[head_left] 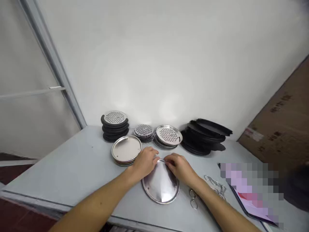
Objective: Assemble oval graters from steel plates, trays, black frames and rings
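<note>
A shiny round metal plate (161, 185) with small holes near its edge lies on the table in front of me. My left hand (146, 162) has its fingers curled over the plate's far left rim. Thumb and fingers of my right hand (180, 167) pinch the far right rim; the fingertips partly cover that edge. Just beyond my left hand is a stack of similar smooth metal plates (126, 149). Two small metal rings (193, 204) sit beside my right forearm, near a tangle of thin metal rings or wire (218, 187).
Along the wall stand slotted discs in black rims (115, 117), small perforated discs (144, 130), slotted metal discs with raised rims (169, 135) and black round trays (207, 132). At right are a blurred-out tablet-like object (251, 203) and a cardboard box (277, 122). The table's front edge (36, 201) is near me.
</note>
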The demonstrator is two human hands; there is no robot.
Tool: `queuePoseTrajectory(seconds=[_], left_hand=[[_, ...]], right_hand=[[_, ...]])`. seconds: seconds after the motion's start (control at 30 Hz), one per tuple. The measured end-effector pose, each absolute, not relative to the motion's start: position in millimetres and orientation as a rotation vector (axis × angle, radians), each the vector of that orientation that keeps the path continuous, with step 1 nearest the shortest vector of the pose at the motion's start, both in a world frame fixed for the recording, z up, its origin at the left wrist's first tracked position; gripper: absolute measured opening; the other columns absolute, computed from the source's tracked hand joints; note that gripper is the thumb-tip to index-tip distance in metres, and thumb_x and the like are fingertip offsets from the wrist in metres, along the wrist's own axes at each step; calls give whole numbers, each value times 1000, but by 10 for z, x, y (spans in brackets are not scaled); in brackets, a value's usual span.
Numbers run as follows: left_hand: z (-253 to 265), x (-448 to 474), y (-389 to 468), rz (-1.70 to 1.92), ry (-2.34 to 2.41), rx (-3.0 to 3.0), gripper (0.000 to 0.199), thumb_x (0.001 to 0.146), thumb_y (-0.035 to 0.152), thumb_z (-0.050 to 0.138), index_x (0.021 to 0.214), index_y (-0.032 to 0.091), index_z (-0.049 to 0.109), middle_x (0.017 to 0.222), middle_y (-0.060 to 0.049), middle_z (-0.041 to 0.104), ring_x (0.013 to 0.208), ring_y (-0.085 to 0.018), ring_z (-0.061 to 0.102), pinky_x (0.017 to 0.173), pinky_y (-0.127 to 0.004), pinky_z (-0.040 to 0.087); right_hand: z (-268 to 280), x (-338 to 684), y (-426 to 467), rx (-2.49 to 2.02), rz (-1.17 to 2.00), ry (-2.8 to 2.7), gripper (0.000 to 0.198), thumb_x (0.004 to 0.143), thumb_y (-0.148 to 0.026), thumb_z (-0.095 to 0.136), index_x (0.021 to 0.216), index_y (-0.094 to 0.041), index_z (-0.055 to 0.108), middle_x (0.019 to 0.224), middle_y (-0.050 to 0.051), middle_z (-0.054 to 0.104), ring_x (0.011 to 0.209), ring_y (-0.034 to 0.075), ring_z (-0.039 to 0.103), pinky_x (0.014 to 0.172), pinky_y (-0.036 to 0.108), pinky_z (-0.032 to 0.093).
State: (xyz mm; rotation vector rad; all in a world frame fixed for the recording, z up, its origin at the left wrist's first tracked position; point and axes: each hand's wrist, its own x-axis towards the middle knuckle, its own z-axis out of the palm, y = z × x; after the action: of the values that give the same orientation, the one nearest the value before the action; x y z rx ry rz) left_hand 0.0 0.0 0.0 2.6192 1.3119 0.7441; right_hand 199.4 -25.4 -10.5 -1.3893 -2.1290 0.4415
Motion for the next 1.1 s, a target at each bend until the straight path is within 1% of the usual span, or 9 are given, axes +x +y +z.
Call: queuePoseTrajectory(seconds=[0.17,0.27,0.37,0.63,1.1], left_hand=[[229,-179,352,926,1718,2600,20,86,21,61,104,18,69,100,-8,66,100,-24,55,91,-35,45],[290,-303,556,936,1860,2552,26,82,20,67,108,16,69,101,-10,64,99,-26,53,92,-37,44],[278,-376,674,935,1877,2554,28,81,20,67,109,17,69,102,-11,63,99,-26,52,93,-37,43],[190,-383,773,914,1826,2622,24,81,18,67,104,23,72,100,-8,62,98,-25,51,91,-35,43],[173,-389,804,1015,1787,2637,15,80,13,65,92,20,72,96,-6,63,95,-25,52,87,-36,45]], right_hand=[[-128,1974,-232,-1410,439,-2130,23,82,-13,52,92,-19,71,87,6,68,81,20,61,73,29,43],[-129,1973,-236,-1422,434,-2132,24,82,-14,51,92,-21,71,86,5,67,79,20,60,72,29,42],[-125,1971,-243,-1429,436,-2129,23,83,-15,50,93,-21,71,85,5,66,78,20,60,72,29,42],[-122,1968,-252,-1434,444,-2125,23,84,-16,51,93,-22,71,85,4,66,78,19,59,72,29,42],[-114,1963,-261,-1440,425,-2129,23,84,-17,50,93,-22,71,85,5,66,78,19,59,72,29,42]])
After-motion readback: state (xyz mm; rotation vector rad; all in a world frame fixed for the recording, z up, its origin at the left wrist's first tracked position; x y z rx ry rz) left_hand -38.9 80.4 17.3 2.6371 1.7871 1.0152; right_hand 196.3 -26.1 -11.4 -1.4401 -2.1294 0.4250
